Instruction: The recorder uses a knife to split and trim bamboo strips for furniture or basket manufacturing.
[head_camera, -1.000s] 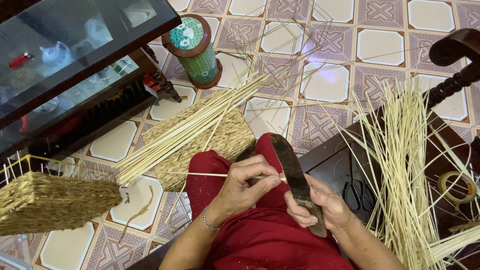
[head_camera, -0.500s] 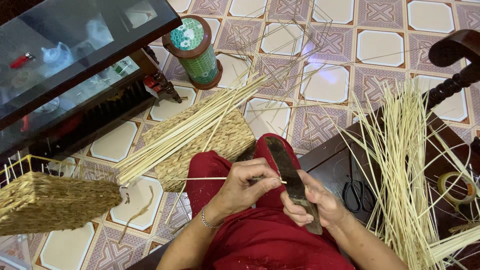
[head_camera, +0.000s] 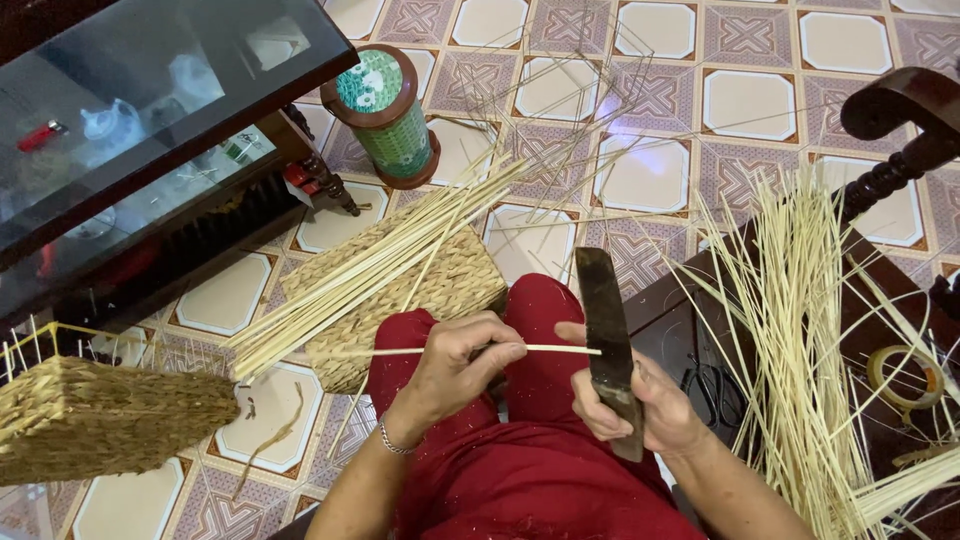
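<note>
Pale bamboo: a thin strip (head_camera: 470, 350) lies level over the red-clothed lap, pinched in the fingers of the left hand (head_camera: 455, 365). Its far end touches the dark blade of a broad knife (head_camera: 603, 335), whose handle the right hand (head_camera: 630, 405) grips, fingers clenched. A woven basket (head_camera: 420, 290) sits just beyond the knees.

Red glittery garment (head_camera: 540, 480), thin silver bracelet (head_camera: 392, 441) (left wrist), bare forearms
</note>
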